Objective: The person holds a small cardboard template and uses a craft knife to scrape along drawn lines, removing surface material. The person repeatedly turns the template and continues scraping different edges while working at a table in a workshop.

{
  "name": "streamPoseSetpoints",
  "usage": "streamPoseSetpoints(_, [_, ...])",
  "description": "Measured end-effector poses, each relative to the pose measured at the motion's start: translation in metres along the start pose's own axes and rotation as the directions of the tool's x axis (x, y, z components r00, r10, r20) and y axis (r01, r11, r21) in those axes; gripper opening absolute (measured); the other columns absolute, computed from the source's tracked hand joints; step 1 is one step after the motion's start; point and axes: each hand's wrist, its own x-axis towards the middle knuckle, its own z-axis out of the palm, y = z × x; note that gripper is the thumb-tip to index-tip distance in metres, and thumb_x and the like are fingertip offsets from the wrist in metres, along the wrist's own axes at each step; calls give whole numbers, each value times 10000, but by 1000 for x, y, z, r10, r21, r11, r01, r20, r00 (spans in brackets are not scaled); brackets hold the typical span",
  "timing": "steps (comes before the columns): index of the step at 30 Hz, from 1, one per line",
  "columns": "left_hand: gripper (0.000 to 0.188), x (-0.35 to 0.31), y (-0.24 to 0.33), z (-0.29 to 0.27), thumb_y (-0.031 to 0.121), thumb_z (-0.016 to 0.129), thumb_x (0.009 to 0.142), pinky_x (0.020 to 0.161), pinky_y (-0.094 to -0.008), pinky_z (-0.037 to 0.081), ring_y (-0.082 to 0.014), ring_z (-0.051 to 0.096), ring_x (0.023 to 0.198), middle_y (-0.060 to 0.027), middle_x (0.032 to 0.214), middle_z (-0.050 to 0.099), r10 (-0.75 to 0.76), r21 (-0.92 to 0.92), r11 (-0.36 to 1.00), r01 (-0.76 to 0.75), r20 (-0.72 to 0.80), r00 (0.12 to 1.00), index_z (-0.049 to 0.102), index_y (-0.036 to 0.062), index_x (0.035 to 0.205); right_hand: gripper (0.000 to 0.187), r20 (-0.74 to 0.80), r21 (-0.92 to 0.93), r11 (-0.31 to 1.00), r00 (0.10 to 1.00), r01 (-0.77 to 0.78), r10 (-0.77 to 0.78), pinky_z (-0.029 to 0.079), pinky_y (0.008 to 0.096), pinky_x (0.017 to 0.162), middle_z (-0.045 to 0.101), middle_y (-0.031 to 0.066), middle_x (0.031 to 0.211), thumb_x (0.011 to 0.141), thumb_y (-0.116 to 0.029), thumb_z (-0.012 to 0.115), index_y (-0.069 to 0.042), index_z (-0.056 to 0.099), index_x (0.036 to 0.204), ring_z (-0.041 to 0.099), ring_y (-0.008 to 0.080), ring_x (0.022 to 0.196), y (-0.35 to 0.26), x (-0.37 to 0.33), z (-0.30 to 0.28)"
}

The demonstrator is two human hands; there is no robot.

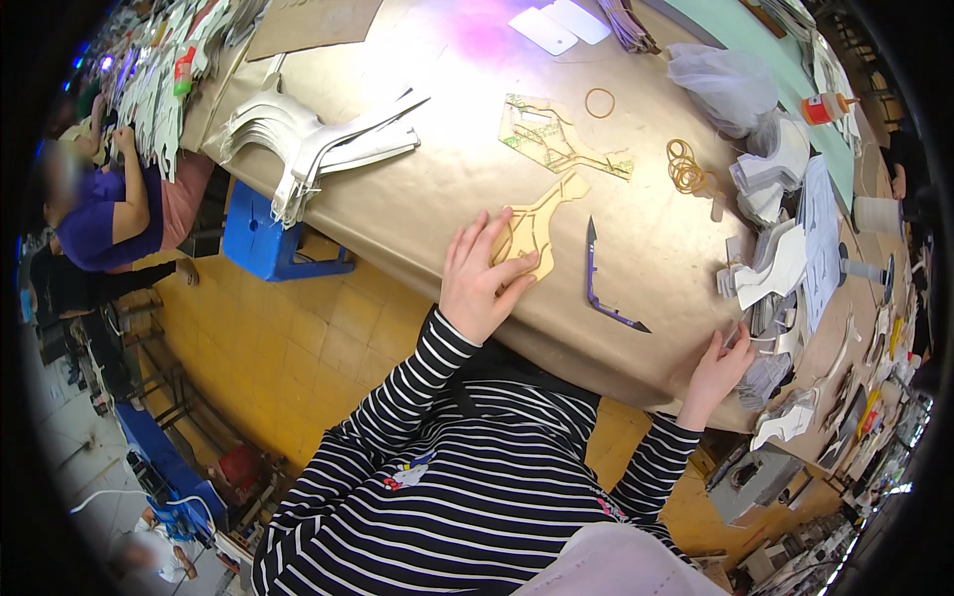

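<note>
resting on the template (533, 226), the left hand (477, 290) has its grip spread; right of it, the right hand (723, 362) half-curls, hold unclear; the tool (592, 281) beside it seems yet unused.

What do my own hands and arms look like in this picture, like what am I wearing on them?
Your left hand and right hand are both bare, without gloves. Each arm is covered to about the wrist by a long black sleeve with narrow white stripes: left sleeve, right sleeve.
</note>
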Motion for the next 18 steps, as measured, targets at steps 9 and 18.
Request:
streamPoseSetpoints(9, [590, 21, 1, -1, 232, 773, 720, 1038, -432, 344, -337, 444, 1216, -128, 1268, 530, -141, -18, 990, 140, -91, 986, 575, 91, 1257, 285, 133, -43, 999, 991, -17, 23, 452, 311, 652, 547, 65, 819, 872, -25, 590, -26, 605, 1156, 498, 160, 675, 4, -8, -8])
streamPoseSetpoints(18, [291, 48, -5, 10, 230, 753, 722, 864, -389, 392, -256, 506, 955, -45, 965, 563, -220, 61, 972, 228, -115, 969, 676, 118, 980, 182, 94, 235, 936, 953, 261, -290, 461, 289, 672, 594, 96, 956, 875, -29, 610, -17, 632, 1055, 541, 168, 723, -71, -17, -2])
